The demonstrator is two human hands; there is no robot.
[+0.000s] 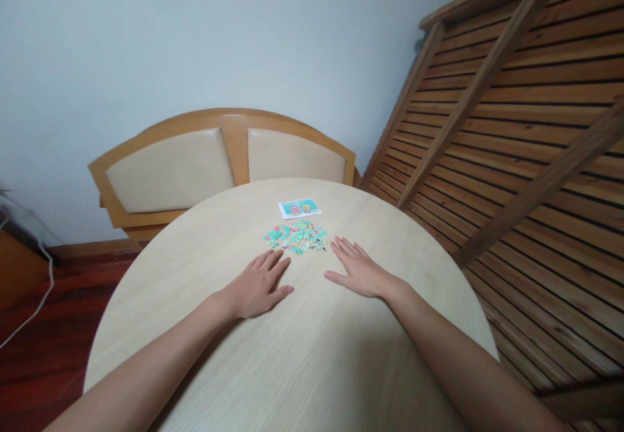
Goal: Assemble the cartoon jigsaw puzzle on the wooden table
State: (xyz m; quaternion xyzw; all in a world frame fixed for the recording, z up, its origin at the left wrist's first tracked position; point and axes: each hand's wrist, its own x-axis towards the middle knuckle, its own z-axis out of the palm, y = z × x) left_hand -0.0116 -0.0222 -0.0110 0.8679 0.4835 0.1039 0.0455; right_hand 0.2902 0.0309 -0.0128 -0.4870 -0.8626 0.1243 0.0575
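A loose pile of small jigsaw puzzle pieces point(299, 237), mostly turquoise with some pink, yellow and white, is spread on the round pale wooden table point(302, 354). Just behind the pile lies a picture card point(299, 208) with a turquoise cartoon scene and a white border. My left hand point(258, 284) rests palm down at the pile's near left, fingers stretched and holding nothing. On the near right side, my right hand point(358, 268) lies flat with its fingers spread, its fingertips close beside the pieces.
Behind the table stands a wooden headboard point(238, 139) with two cream padded panels, against a pale wall point(219, 36). A slatted wooden frame point(487, 133) leans at the right. A white cable point(46, 289) hangs over the dark red floor point(53, 354) at left.
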